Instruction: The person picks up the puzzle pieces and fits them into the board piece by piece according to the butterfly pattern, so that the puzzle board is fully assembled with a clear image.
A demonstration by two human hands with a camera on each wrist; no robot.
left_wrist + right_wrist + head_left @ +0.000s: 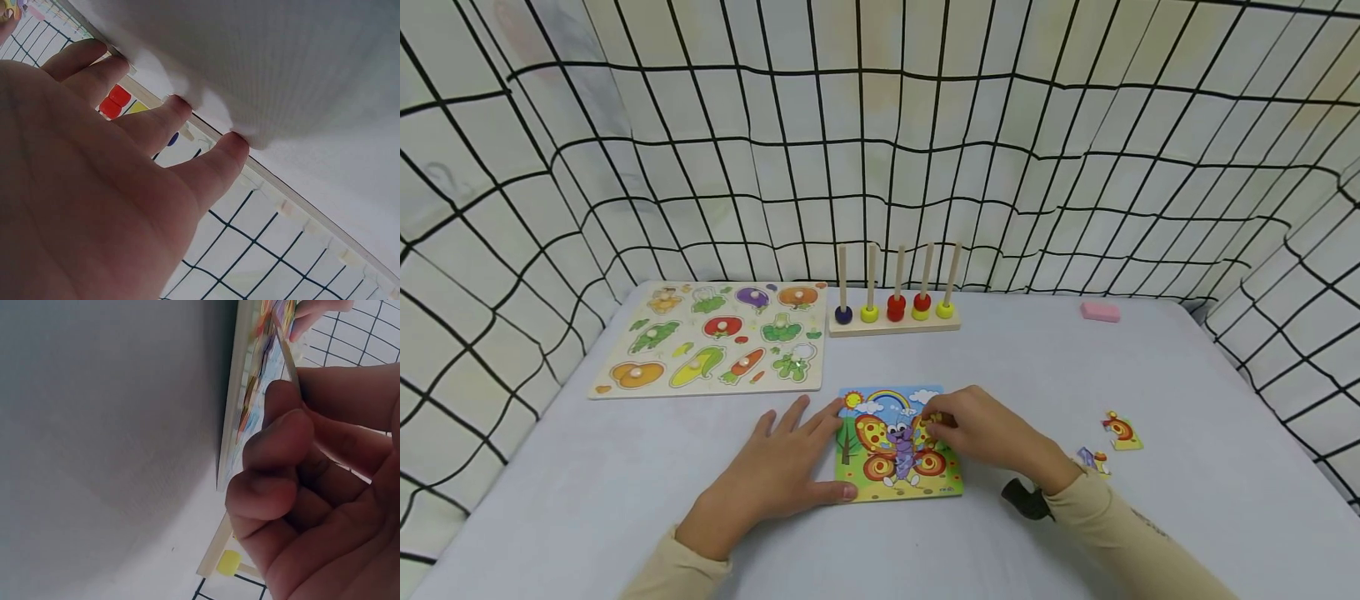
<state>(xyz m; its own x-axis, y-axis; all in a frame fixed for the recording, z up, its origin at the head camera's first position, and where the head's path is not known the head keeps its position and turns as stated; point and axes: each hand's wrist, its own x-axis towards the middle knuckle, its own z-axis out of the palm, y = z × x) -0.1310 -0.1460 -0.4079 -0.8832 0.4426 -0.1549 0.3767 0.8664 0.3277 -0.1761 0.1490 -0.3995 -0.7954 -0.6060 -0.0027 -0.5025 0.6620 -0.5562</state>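
A butterfly puzzle board [898, 492] lies on the white table in the head view. My left hand [790, 471], fingers spread, rests along its left side, the thumb on the lower left corner and a fingertip by the sun picture. Over the board's right side, my right hand [988, 429] pinches a thin puzzle piece [287, 356] between thumb and index finger. In the right wrist view the piece is tilted, its far end close over the board, and the other fingers are curled. Two loose puzzle pieces, one with an orange swirl [1123, 432] and one purple [1092, 460], lie right of the right forearm.
A wooden vegetable board [700, 387] lies at the back left. Beside it stands a peg stand [895, 327] with coloured beads. A pink block [1100, 312] sits at the back right. Black netting [865, 142] rises around the table, and a black object [1026, 500] shows by the right wrist.
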